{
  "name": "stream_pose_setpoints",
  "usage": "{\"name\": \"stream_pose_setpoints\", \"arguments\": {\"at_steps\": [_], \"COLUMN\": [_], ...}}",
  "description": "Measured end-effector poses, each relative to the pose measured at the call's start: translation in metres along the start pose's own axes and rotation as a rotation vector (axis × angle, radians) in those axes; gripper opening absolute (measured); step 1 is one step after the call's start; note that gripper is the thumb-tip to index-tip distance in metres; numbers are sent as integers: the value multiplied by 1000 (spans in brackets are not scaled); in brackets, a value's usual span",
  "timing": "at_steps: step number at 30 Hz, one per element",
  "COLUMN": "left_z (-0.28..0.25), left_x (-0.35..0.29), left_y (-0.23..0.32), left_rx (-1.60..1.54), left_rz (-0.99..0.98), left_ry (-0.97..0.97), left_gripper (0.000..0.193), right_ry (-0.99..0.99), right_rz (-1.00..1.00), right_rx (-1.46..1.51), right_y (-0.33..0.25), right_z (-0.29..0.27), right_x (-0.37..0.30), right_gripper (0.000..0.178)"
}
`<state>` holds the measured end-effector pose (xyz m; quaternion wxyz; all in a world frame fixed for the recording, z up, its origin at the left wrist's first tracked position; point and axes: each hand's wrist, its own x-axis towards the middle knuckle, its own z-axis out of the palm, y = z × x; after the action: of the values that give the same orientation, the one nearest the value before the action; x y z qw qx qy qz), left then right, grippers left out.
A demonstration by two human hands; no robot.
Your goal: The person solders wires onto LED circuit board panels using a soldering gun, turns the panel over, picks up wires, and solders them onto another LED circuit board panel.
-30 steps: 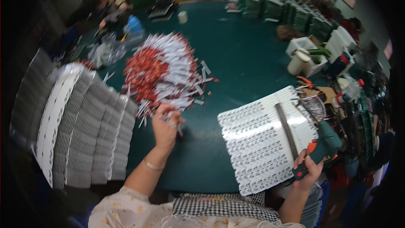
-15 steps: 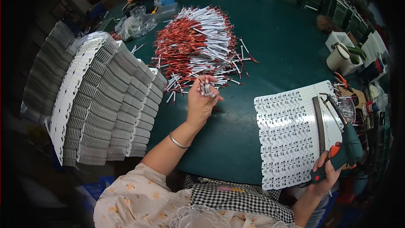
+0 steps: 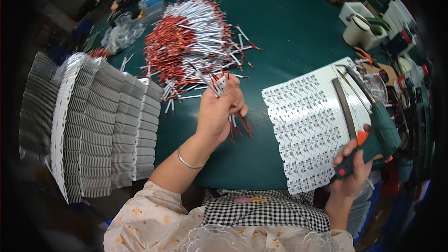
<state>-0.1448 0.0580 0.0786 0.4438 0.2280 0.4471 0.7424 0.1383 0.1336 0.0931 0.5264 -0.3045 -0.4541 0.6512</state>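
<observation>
green table (image 3: pixel 289 37) | left hand (image 3: pixel 217 112): red-white wires (image 3: pixel 228 98) | right hand (image 3: pixel 352 172): green soldering gun (image 3: pixel 380 133)

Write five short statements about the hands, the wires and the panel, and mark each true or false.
1. The left hand grips a small bundle of red and white wires. True.
2. The right hand is empty. False: it holds a green soldering gun.
3. The white circuit panel lies on the green table. True.
4. The big wire pile lies on the panel. False: it lies on the table, beyond the left hand.
5. A bangle circles the left wrist. True.
</observation>
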Motion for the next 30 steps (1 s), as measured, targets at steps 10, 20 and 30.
{"name": "stream_pose_setpoints", "arguments": {"at_steps": [10, 20, 30], "left_z": [68, 68, 66], "left_x": [-19, -31, -36], "left_y": [-39, -56, -32], "left_rx": [165, 1009, 947], "left_rz": [-21, 283, 233], "left_ry": [-115, -438, -275], "left_gripper": [18, 17, 15], "right_ry": [-145, -307, -140], "right_rz": [-70, -385, -205], "right_rx": [-184, -474, -364], "right_y": [14, 17, 12], "right_z": [36, 36, 27], "right_x": [-16, -5, -4], "right_gripper": [76, 54, 30]}}
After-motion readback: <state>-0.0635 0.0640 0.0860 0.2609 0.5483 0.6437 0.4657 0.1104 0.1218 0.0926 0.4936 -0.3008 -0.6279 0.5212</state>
